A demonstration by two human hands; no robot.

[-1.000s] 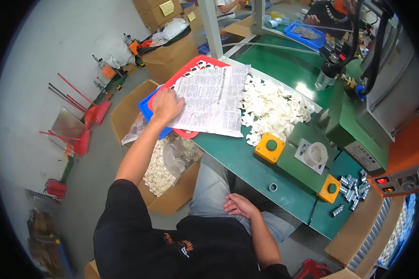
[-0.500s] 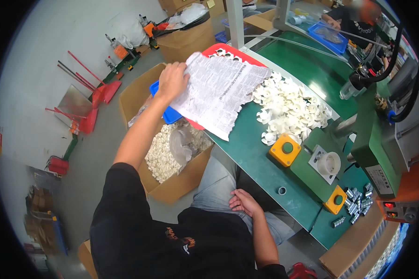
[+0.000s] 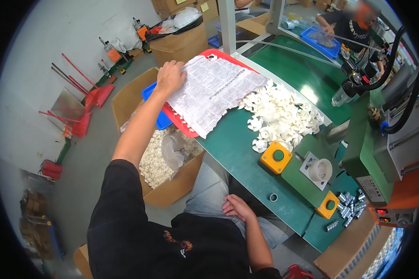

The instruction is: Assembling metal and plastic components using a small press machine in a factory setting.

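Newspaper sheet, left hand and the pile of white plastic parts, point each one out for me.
newspaper sheet (image 3: 214, 95), head view, middle of the printed page.
left hand (image 3: 170, 76), head view, back of the hand.
pile of white plastic parts (image 3: 281, 116), head view, centre of the heap.

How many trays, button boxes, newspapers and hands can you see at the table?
Red tray: 1
Blue tray: 1
Yellow button boxes and: 2
Newspaper sheet: 1
Person's own hands, left hand and right hand: 2
Total: 7
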